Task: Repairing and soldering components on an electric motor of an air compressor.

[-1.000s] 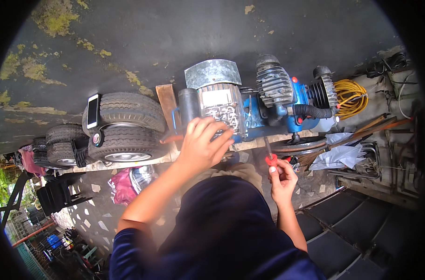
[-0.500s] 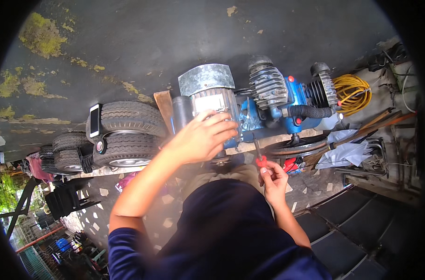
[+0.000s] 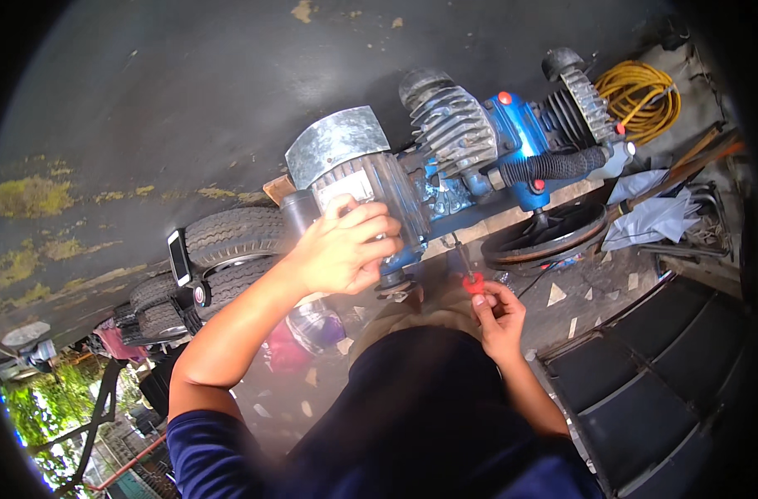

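Note:
A red-handled screwdriver (image 3: 472,283) is gripped near its handle end by my right hand (image 3: 501,316). Its shaft points up and slightly left, toward the lower edge of the blue compressor (image 3: 520,137). My left hand (image 3: 350,245) is in front of the finned electric motor (image 3: 387,179), below its pale label. The fingers are bent and closed together; whatever is in them, if anything, is hidden, and whether they touch the motor is unclear. A grey sheet-metal cover (image 3: 337,143) curves over the motor's far end. The compressor's finned cylinder (image 3: 454,125) stands to the right.
Stacked tires (image 3: 233,233) stand left of the motor, with a phone (image 3: 179,258) at their edge. A large black wheel (image 3: 545,237) lies below the compressor. Coiled yellow hose (image 3: 641,100) is at far right, above grey plastic sheeting (image 3: 653,212). Dark panels (image 3: 645,366) border the lower right.
The view has tilted and shifted, so the motor and compressor appear slanted. My left hand's fingers have curled in more and sit lower on the motor. The screwdriver stays in my right hand.

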`<control>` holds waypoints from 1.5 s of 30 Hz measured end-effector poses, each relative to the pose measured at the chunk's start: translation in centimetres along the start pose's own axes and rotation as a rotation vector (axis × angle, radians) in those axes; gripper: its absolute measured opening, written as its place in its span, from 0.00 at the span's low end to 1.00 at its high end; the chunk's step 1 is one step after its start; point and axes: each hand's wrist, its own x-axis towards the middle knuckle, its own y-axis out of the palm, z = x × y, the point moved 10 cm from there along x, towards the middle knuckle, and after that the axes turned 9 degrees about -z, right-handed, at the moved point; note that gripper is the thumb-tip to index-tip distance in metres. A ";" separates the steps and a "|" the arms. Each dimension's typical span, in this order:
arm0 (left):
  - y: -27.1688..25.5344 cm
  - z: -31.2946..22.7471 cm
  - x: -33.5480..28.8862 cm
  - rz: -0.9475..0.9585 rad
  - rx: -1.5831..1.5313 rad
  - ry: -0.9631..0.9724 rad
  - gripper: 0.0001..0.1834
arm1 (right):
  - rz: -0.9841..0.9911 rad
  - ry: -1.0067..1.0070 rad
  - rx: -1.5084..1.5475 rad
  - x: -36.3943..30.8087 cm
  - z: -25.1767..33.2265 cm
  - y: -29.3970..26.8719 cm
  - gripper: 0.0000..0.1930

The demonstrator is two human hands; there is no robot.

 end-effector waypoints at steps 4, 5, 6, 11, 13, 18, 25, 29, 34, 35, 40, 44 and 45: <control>0.0 0.2 0.5 0.068 0.014 -0.002 0.18 | -0.015 -0.002 0.012 -0.4 -0.9 -0.3 0.09; 0.2 0.1 0.6 0.077 0.014 0.008 0.18 | -0.018 -0.037 0.000 -0.5 -1.0 -0.4 0.09; 0.3 0.2 0.4 0.086 0.000 -0.018 0.16 | -0.025 -0.037 0.010 -0.6 -1.1 -0.6 0.09; 0.5 0.2 0.8 0.148 -0.005 -0.038 0.11 | -0.022 0.071 0.033 -0.9 -1.4 -0.8 0.10; 0.4 0.2 0.7 0.156 -0.031 -0.040 0.12 | -0.048 0.014 0.044 -0.9 -1.0 -0.9 0.10; -0.5 0.3 0.9 0.046 -0.118 -0.065 0.09 | -0.065 -0.040 0.044 -1.3 -1.3 -1.3 0.10; -3.3 0.7 0.0 -0.338 -0.185 -0.089 0.14 | 0.099 0.007 -0.180 -2.2 -3.2 1.5 0.10; -3.2 0.7 0.0 -0.357 -0.127 -0.113 0.15 | 0.122 0.012 -0.094 -1.6 -3.1 4.2 0.11; -3.0 0.8 -0.2 -0.364 -0.109 -0.114 0.17 | 0.143 0.037 -0.128 0.0 -1.6 5.7 0.14; -2.9 0.8 -0.2 -0.368 -0.114 -0.122 0.17 | 0.160 0.017 -0.136 0.4 -1.9 5.8 0.15; -3.1 0.9 -0.5 -0.410 -0.126 -0.137 0.18 | 0.246 0.007 -0.391 1.5 0.3 6.1 0.17; -3.7 0.8 -0.6 -0.438 -0.068 -0.153 0.21 | 0.289 -0.060 -0.422 1.9 1.7 6.6 0.15; -3.7 0.8 -0.5 -0.439 -0.071 -0.162 0.22 | 0.287 -0.098 -0.438 2.1 2.2 6.7 0.15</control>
